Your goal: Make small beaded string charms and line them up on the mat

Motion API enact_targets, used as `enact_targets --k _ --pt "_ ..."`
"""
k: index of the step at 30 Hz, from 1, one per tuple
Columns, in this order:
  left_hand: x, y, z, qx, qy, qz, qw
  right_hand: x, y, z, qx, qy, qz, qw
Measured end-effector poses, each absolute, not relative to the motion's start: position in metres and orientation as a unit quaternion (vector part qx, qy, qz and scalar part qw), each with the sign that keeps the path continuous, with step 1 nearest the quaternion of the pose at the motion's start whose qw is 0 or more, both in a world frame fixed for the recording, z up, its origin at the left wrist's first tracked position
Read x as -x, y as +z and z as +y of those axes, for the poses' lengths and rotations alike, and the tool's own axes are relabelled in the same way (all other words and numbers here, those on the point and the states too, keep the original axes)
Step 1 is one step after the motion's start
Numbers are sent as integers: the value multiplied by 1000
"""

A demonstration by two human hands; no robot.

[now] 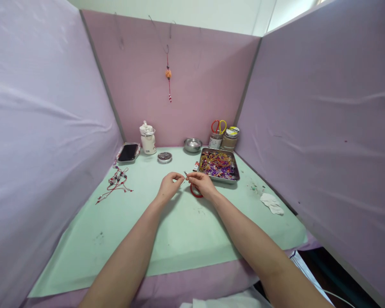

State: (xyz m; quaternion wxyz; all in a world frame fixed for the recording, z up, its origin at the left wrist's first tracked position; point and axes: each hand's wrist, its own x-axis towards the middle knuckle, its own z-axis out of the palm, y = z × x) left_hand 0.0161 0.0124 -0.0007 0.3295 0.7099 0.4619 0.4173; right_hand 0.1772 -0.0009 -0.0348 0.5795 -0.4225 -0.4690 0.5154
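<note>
Over the middle of the mint-green cloth my two hands almost meet. My left hand (172, 185) is closed in a pinch; something tiny and pale shows at its fingertips, too small to name. My right hand (202, 184) is closed round a pair of scissors (196, 191), whose red handle loop hangs below the palm. Their short metal tip pokes out past the fingers toward my left hand. Just beyond my right hand stands a metal tray (235, 180) heaped with purple beads and yellowish cords. A small red-and-white item (196, 166) lies by its left edge.
Along the back are a phone (128, 152) on a tray, a white bottle (148, 139), a round tin (164, 157), a steel bowl (193, 145) and two jars (230, 139). Red beaded cords (117, 182) lie left, crumpled tissue (272, 204) right. A beaded pendant (168, 74) hangs ahead.
</note>
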Motion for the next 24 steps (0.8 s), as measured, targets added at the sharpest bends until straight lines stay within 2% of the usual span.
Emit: enact_targets --k 24 --pt "-16 -1 11 -718 407 464 322 -176 -29 -5 435 512 -472 571"
